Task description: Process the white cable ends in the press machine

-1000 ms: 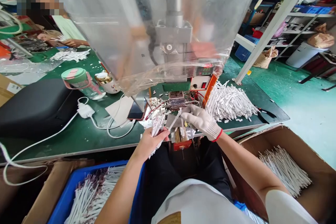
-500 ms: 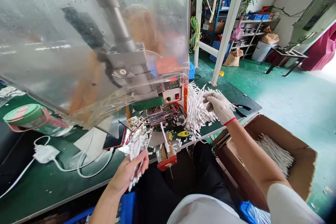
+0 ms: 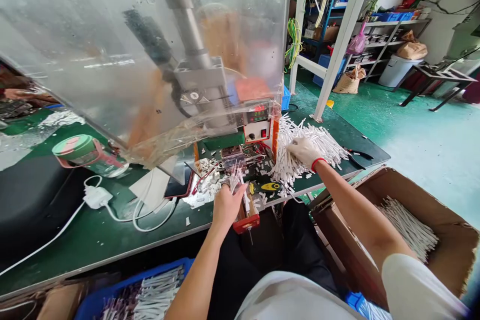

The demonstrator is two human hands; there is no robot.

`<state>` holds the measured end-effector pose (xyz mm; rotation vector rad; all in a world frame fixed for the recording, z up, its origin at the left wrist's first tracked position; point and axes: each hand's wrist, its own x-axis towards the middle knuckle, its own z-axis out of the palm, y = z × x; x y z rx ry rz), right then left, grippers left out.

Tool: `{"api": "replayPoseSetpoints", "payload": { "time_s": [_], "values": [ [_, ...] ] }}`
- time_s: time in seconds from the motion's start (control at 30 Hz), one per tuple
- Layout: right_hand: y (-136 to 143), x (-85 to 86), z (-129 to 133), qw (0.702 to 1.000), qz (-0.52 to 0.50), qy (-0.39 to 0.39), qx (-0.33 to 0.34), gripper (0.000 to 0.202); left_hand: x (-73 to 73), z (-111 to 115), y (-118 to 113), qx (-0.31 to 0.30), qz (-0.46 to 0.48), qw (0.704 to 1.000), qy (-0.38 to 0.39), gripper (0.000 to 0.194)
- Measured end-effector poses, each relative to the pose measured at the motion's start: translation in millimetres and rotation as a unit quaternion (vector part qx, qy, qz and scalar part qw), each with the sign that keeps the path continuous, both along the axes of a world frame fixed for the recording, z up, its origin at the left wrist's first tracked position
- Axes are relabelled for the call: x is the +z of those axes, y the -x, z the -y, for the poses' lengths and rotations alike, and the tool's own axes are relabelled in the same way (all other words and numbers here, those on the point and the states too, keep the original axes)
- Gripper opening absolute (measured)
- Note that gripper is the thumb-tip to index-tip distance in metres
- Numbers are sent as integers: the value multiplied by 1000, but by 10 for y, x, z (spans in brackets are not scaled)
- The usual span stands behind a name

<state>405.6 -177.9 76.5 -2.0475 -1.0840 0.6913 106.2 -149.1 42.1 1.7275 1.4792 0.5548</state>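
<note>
My bare left hand is closed around a bundle of thin white strips, their ends pointing up in front of the press. Just beyond it is a small metal block at the base of the press, and a red-ended slide sits right beside the hand. My right hand, in a white glove with a red cuff, rests in the large pile of white strips. Its fingers are curled down on strips at the pile's left part; the fingertips are partly hidden.
A clear plastic guard covers the press. A yellow-handled tool and black pliers lie on the green table. A phone, a charging cable and a jar are at left. A cardboard box of strips stands at right.
My left hand has moved right and up with the bundle, towards the metal block. My gloved right hand has come down onto the pile and its fingers have curled in. The view has shifted left.
</note>
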Motion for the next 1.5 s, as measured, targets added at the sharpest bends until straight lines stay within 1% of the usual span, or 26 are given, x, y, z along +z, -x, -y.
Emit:
{"api": "replayPoseSetpoints", "payload": {
  "time_s": [0.07,0.1,0.17,0.23,0.27,0.3,0.37,0.43,0.47,0.57,0.63,0.7,0.77,0.87,0.97,1.03,1.1,1.13,1.2,1.27,1.33,1.4,1.43,1.5],
  "values": [
    [-61,36,84,995,-80,-61,-24,22,-8,1,-12,1,40,999,36,30],
    [-89,63,129,984,-140,-102,-38,21,-7,6,-10,-9,61,996,60,31],
    [-108,134,224,945,-265,-183,-61,20,11,25,20,-29,92,991,96,34],
    [-34,215,329,911,-342,-225,-54,24,47,51,89,-48,133,982,129,36],
    [51,249,380,901,-368,-228,-35,25,66,65,139,-58,162,974,146,37],
    [169,270,425,894,-394,-213,-4,26,82,77,196,-65,196,965,162,37],
    [485,254,474,881,-442,-151,73,26,99,95,324,-66,263,945,182,38],
    [844,150,443,868,-474,-76,127,26,96,102,460,-44,304,936,174,41],
    [1013,70,396,864,-481,-48,139,26,92,104,526,-28,312,935,164,43],
    [1389,-206,187,869,-477,-7,133,28,94,116,712,17,312,939,143,44],
    [1513,-353,53,876,-467,1,120,30,111,142,818,40,303,943,133,44],
    [1564,-433,-37,883,-458,1,104,30,128,179,903,56,297,945,125,43],
    [1578,-451,-85,892,-445,-2,85,29,131,217,962,63,293,946,122,41],
    [1587,-431,-114,899,-433,5,64,28,100,258,1007,67,287,948,124,38],
    [1601,-433,-133,897,-438,9,58,26,52,270,1017,67,283,948,128,35],
    [1602,-443,-139,894,-444,7,59,25,32,268,1018,54,280,950,130,35],
    [1586,-420,-126,898,-435,12,62,25,32,262,1020,30,272,954,124,37],
    [1572,-384,-109,906,-419,11,64,27,40,258,1021,16,265,957,118,38],
    [1537,-259,-51,931,-359,-5,69,33,67,249,1016,-13,244,964,105,38],
    [1517,-84,34,949,-295,-39,104,37,101,235,993,-34,211,972,99,37],
    [1540,84,133,946,-273,-51,168,38,129,218,939,-57,178,978,90,36],
    [1611,193,231,936,-278,-46,214,36,148,201,858,-87,152,982,75,36],
    [1657,218,273,934,-281,-43,215,35,157,194,813,-103,147,981,71,36],
    [1726,216,338,938,-285,-47,191,35,176,188,737,-134,153,975,87,36]
  ]
}}
